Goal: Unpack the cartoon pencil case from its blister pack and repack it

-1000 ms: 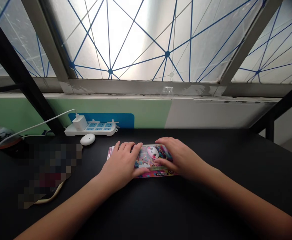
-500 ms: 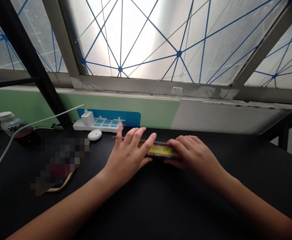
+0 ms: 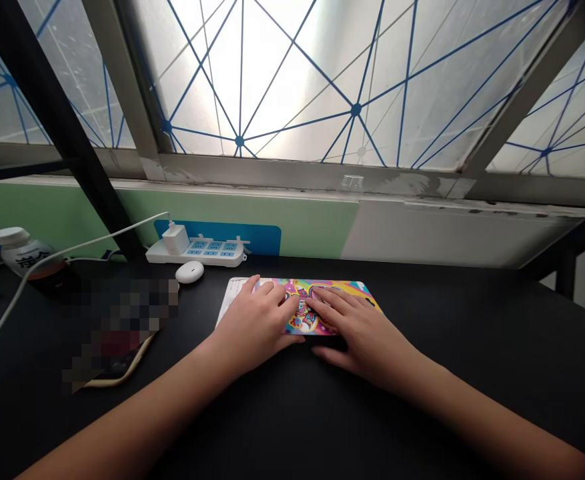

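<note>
A thin, rectangular, brightly printed box or card [image 3: 302, 323] lies on the black desk, its pink, yellow and blue pattern facing up and a white section at its left end. Over its left half rests my left hand [image 3: 259, 310], fingers loosely bent on the surface and thumb at the near edge. My right hand [image 3: 349, 323] lies across the right half with its fingers stretched out flat and the thumb apart, near the front edge. Much of the print is covered by the two hands. Whether it is a box or a single card, I cannot tell.
Left of the hands are a white round-cornered case [image 3: 189, 272], a power strip [image 3: 217, 252] with a plugged-in charger [image 3: 175, 239], and a partly blurred phone-like item [image 3: 135, 360]. A white cable [image 3: 92, 239] runs to the charger. A white-capped bottle [image 3: 22, 250] stands farther left.
The printed item went from tilted, seen nearly edge-on between the hands, to flat with its patterned face up. My right hand shifted left and nearer, from its right end onto its top.
</note>
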A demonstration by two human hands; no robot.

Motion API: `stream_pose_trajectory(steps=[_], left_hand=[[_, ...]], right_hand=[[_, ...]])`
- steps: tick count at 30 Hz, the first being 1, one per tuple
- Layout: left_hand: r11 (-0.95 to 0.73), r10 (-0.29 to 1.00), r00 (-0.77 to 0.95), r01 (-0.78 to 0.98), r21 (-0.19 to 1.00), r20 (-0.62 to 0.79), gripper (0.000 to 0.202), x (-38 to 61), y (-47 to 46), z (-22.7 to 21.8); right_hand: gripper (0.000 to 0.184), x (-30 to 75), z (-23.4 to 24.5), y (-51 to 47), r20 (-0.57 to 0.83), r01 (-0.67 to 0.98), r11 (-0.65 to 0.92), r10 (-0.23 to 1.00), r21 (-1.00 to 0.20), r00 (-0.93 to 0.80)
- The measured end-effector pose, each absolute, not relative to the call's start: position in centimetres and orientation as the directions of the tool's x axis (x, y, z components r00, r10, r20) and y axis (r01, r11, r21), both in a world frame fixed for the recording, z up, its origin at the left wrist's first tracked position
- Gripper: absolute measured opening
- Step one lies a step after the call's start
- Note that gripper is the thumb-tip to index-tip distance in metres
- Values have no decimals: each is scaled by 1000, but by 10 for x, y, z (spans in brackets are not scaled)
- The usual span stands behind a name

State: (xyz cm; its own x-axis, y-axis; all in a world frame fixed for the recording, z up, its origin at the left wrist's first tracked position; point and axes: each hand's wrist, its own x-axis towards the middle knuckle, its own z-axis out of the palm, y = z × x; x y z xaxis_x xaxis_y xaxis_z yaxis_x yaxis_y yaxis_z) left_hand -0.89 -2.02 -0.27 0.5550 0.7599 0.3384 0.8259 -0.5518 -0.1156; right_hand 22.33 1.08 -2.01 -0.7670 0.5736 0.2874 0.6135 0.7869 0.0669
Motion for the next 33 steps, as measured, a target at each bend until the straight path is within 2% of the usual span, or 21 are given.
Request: stream_pose_trajectory(steps=[3,6,9,14,19,22,24,26,29,31,33], left_hand=[[-564,767,531,826,-17,361,58,-12,-17,-7],[-542,792,484,838,65,373,77,-18,-12,-13],[-466,857,412,876,125,310,92,-22,-9,-20],[-434,893,386,874,218,231,100,-21,-8,-22],[-432,898,394,875,219,199,103,-14,-11,-18],[-404,914,383,894,193,136,107,-12,-12,-16],[-395,918,379,901,178,118,108,-12,-12,-16],[-390,920,374,906,166,118,107,-12,-12,-17],[-376,925,360,912,161,122,106,-12,-12,-19],[-368,929,353,915,165,112,106,-13,-12,-19],[-364,931,354,915,173,90,107,-14,-11,-18]], right_hand=[[80,223,-22,9,254,634,773,611,14,-750],[79,220,-22,8,235,650,760,630,8,-740],[83,220,-18,8,189,656,754,645,-2,-740],[100,242,-3,12,5,619,784,620,-49,-785],[90,270,21,18,-92,693,717,687,-76,-721],[73,276,33,21,-132,747,663,736,-60,-664],[61,271,34,21,-112,758,651,752,-29,-650],[59,259,26,20,-12,762,647,762,25,-647],[74,234,4,14,128,725,687,715,48,-687],[88,224,-9,11,107,678,735,674,2,-731],[89,225,-12,12,35,648,758,651,-70,-758]])
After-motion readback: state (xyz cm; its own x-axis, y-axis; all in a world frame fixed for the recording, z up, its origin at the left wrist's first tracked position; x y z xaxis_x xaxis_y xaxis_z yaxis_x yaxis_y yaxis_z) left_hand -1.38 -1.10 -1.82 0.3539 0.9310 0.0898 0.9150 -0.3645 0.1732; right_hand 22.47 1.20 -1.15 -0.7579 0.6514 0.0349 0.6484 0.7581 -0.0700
